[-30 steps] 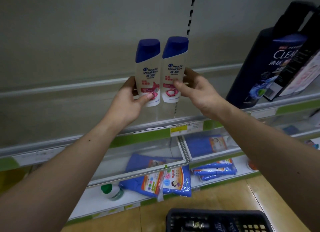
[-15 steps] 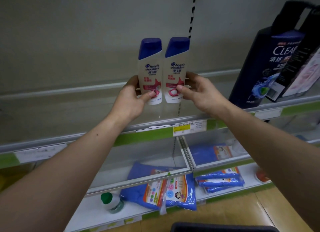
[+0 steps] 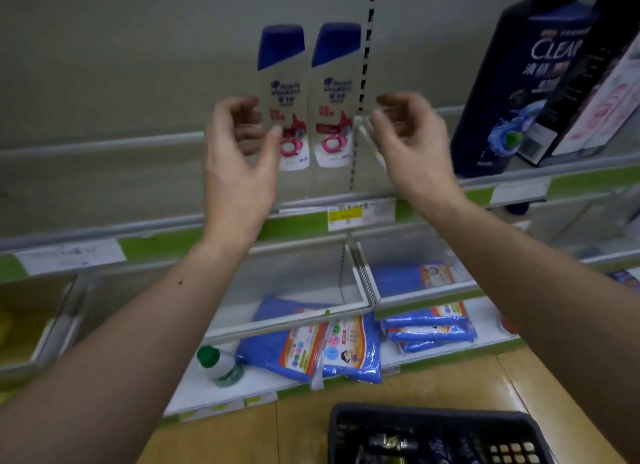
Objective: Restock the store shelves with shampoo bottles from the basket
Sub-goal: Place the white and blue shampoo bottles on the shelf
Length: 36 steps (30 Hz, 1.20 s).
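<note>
Half a second back both hands were clasped round the lower parts of the two shampoo bottles; now they have come off. The left hand (image 3: pixel 239 165) hangs just beside the left bottle (image 3: pixel 284 100) with its fingers loosely curled round nothing. The right hand (image 3: pixel 412 145) is the same on the far side of the right bottle (image 3: pixel 334 96), with a clear gap between them. The picture is smeared with motion, so I can't be sure whether the left thumb tip is brushing the label or only passing in front of it; either way it doesn't look like a grip. Both bottles stand on the upper shelf (image 3: pixel 156 247), set well back towards the rear panel, side by side and touching or very nearly so, just left of the slotted upright. Each is upright on its base: long axis vertical, blue cap on top, printed label facing out to the aisle. To my eye this pair is placed and faced, and letting go closes that step. The basket (image 3: pixel 398 410) sits on the floor below with what look like more dark bottles in it, so the restocking isn't finished; reaching down for another seems the sensible next move. A large dark Clear bottle (image 3: pixel 512 82) stands further right on the same shelf, well apart.
</note>
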### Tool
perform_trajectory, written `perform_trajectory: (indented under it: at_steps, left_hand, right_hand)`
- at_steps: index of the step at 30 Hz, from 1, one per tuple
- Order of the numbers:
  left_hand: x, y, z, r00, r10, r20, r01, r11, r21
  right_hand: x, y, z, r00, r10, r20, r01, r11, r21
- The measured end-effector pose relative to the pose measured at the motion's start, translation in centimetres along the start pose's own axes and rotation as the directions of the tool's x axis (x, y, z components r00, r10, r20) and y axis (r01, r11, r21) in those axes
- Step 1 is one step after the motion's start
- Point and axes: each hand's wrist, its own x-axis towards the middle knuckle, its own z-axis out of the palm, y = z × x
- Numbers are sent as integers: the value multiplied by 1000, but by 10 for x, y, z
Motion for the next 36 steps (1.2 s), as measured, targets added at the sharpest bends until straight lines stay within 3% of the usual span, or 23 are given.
perform_trajectory:
  at_steps: [3,7,10,16,23,28,32,36]
  left_hand:
    - [-50,6,13,996,-29,82,46,976,-212]
    - [-147,-14,37,938,-241,249,297,929,-222]
    - [-229,-45,47,820,-412,397,488,866,-110]
    - [-379,-116,63,551,-660,511,677,711,188]
    - [-491,-179,90,272,-780,564,627,588,511]
    - [-558,-219,110,107,-807,581,606,516,605]
    - [-598,-248,123,59,-811,583,522,523,674]
    - [-625,-277,131,35,-856,516,417,482,771]
  right_hand:
    - [-32,-1,-12,998,14,-66,-4,989,146]
    - [-105,33,-24,985,169,-25,-156,949,274]
    - [-179,84,-39,936,347,64,-351,897,268]
    - [-323,185,-77,752,643,145,-657,750,78]
    - [-447,283,-90,536,820,201,-831,554,-45]
    - [-520,341,-79,361,918,166,-911,385,-149]
    - [-562,378,-72,232,963,135,-949,254,-184]
    - [-587,404,-68,197,977,86,-932,214,-293]
